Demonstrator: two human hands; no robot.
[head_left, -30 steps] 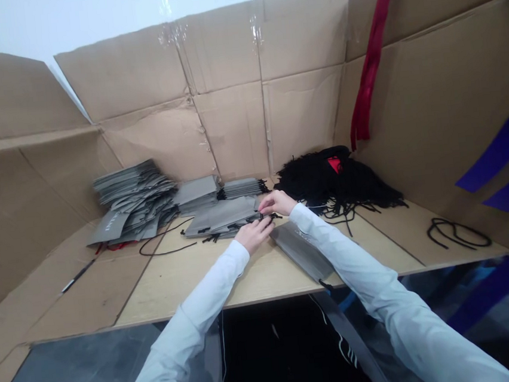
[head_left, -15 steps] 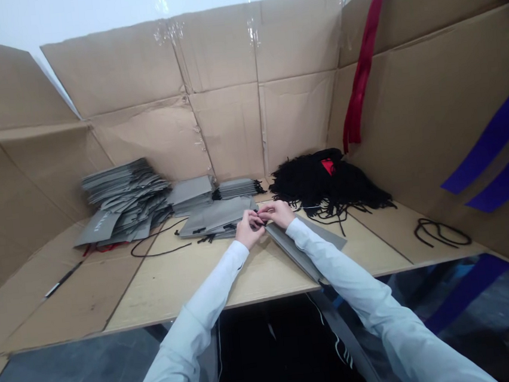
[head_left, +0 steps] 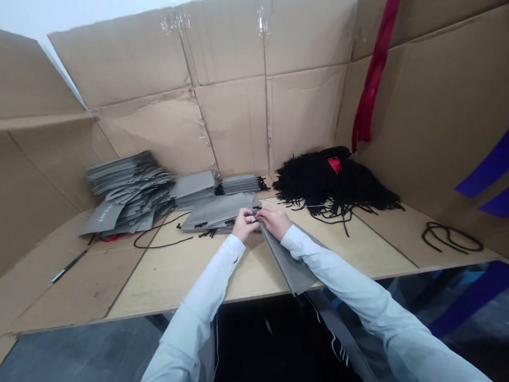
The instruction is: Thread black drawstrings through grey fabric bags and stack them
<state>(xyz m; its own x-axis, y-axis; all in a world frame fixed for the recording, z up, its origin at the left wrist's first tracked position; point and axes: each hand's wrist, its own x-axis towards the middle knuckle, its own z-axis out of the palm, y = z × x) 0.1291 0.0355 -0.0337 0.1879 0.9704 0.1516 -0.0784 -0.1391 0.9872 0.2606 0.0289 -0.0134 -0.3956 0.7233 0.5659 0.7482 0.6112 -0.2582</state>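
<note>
My left hand [head_left: 244,225] and my right hand [head_left: 275,221] meet over the middle of the table, fingertips closed and almost touching. A bit of black cord [head_left: 252,216] shows between them, pinched at the top edge of a flat grey bag [head_left: 291,267]. The bag slants down under my right hand and wrist, its lower end reaching past the table's front edge. The fingers partly hide the cord and how it joins the bag. Just beyond my left hand lie several grey bags [head_left: 220,210] with black cord ends.
Stacked grey bags [head_left: 130,188] stand back left, with smaller stacks [head_left: 194,185] beside them. A heap of black cords [head_left: 325,178] lies back right. Loose cords lie left [head_left: 163,245] and right [head_left: 450,237]. A pen [head_left: 68,267] rests at left. Cardboard walls [head_left: 233,109] enclose the table.
My hands have drawn slightly closer together, still at the cord. The grey bag has swung, its lower end shifting left and over the front edge. The view has shifted a little.
</note>
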